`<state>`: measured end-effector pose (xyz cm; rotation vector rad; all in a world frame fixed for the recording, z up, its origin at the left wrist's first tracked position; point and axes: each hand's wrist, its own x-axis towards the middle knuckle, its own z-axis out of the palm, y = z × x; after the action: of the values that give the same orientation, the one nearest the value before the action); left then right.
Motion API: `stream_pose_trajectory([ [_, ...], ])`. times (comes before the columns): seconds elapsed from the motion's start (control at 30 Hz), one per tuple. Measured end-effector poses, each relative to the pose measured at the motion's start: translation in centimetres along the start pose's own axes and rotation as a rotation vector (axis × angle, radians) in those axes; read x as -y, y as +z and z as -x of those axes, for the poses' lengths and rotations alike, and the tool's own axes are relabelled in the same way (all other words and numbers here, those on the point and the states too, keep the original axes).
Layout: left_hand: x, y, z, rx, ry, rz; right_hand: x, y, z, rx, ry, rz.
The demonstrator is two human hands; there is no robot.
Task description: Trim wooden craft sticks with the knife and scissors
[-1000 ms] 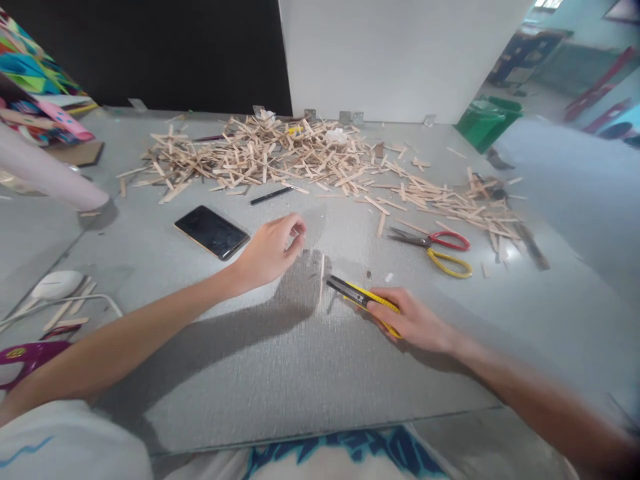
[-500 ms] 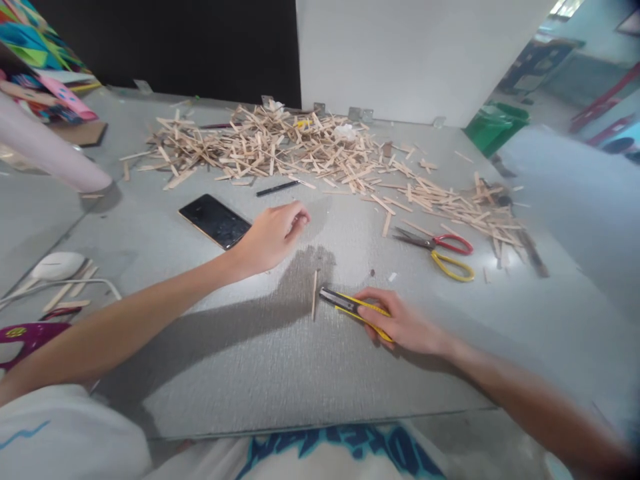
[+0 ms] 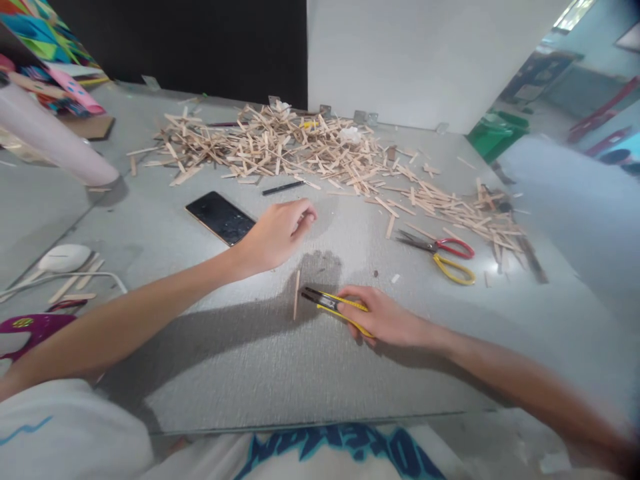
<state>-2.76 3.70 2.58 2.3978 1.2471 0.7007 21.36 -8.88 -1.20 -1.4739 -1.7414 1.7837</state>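
My right hand (image 3: pixel 377 317) is wrapped round a yellow and black utility knife (image 3: pixel 340 309), held low over the table and pointing left. Just beyond the knife's tip, a short thin wooden stick (image 3: pixel 297 295) stands out against the grey surface, lying roughly front to back. My left hand (image 3: pixel 280 230) hovers above the table, up and to the left of the stick, its fingers loosely curled and nothing showing in them. Its wrist partly covers a black smartphone (image 3: pixel 219 217). Scissors (image 3: pixel 437 252) with one red and one yellow handle lie right of centre.
A wide heap of wooden sticks (image 3: pixel 260 150) spreads along the back, trailing right. A black pen (image 3: pixel 283 188) lies before it. At the left are a pale cylinder (image 3: pixel 65 143), a white device with a cable (image 3: pixel 65 257) and a purple object (image 3: pixel 35 333). A green bin (image 3: pixel 495 135) stands beyond the table.
The knife in my right hand has moved left across the table, and the small stick has shifted left with it. My left hand stays raised and curled. The view has shifted slightly.
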Motion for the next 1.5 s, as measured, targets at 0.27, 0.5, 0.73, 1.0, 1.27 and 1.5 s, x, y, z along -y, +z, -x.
stream_pose_trajectory([
  [0.27, 0.6, -0.2, -0.2, -0.013, 0.036, -0.001, 3.0, 2.1, -4.2, 0.102, -0.064, 0.074],
  [0.5, 0.7, -0.4, -0.1, -0.030, 0.042, -0.007, 4.9, 3.6, -6.8, 0.149, -0.136, 0.065],
  [0.73, 0.8, -0.4, -0.1, -0.175, 0.044, 0.025, 2.8, -0.2, -2.8, -0.082, -0.160, 0.035],
  [1.0, 0.5, 4.9, 1.7, -0.128, 0.060, 0.208, -2.8, -4.9, 1.7, -0.531, -0.204, 0.333],
  [1.27, -1.6, 8.1, 4.1, 0.349, -0.045, 0.691, -2.4, -3.8, 5.2, -0.447, -0.242, 0.467],
  [1.5, -1.0, 9.2, 4.7, 0.308, 0.042, 0.701, -2.4, -3.0, 5.4, -0.384, -0.229, 0.486],
])
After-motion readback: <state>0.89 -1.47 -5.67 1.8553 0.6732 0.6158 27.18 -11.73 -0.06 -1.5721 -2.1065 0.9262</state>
